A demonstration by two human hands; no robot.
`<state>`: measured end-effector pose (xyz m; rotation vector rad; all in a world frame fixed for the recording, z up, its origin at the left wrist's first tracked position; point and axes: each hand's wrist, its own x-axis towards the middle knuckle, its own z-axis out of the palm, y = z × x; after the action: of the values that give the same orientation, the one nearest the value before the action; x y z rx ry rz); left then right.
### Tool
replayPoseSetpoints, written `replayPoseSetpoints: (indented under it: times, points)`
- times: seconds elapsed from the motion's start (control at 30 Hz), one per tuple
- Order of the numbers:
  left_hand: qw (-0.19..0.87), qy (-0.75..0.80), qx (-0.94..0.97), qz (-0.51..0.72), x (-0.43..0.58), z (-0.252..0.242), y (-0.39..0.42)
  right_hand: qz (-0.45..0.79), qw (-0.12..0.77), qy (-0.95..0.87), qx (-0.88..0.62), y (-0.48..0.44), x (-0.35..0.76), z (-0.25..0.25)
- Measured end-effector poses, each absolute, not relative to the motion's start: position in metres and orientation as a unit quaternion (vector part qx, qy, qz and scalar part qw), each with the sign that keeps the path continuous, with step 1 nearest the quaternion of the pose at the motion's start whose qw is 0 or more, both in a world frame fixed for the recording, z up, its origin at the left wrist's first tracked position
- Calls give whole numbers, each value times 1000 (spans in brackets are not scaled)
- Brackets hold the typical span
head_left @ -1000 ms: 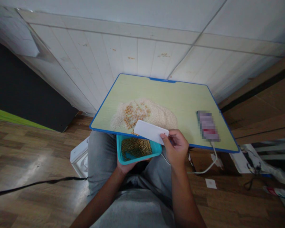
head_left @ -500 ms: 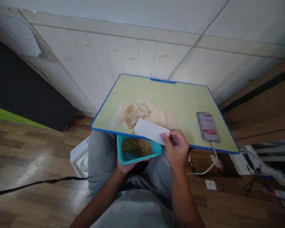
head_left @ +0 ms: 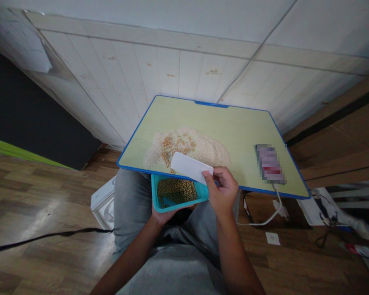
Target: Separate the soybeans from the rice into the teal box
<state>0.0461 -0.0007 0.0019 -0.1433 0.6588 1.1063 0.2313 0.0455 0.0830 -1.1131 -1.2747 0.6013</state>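
My left hand [head_left: 165, 215] holds a teal plastic container [head_left: 155, 200] from below, just under the near edge of the board; most of its fingers are hidden beneath it. Greenish-brown round beans [head_left: 186, 191] lie inside. Between thumb and fingers, my right hand [head_left: 223, 190] pinches a flat white rectangular piece [head_left: 190, 166] with rounded corners. Its far end lies over the near side of a spread of pale grains [head_left: 210, 150], which look like rice. Yellowish-tan beans [head_left: 167, 149] are scattered on the left part of these grains.
The pale green board [head_left: 233, 127] has a blue rim and stands against a white panelled wall [head_left: 160, 65]. A phone [head_left: 269, 164] with a white cable [head_left: 275, 213] lies at its right. A white box [head_left: 104, 200] stands on the floor to the left, cardboard [head_left: 344, 139] to the right.
My right hand and the white piece have shifted slightly to the left along the board's near edge. The container and my left hand look unmoved.
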Motion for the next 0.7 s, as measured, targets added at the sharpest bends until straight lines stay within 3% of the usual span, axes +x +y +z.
replayPoseSetpoints:
  times: [0.5,0.7]
  points:
    - [777,327,-95,529,45,-6,-1,272,609,-579,-469,46,227,82]
    - [784,302,-118,529,45,-5,-1,254,643,-546,-473,45,232,81]
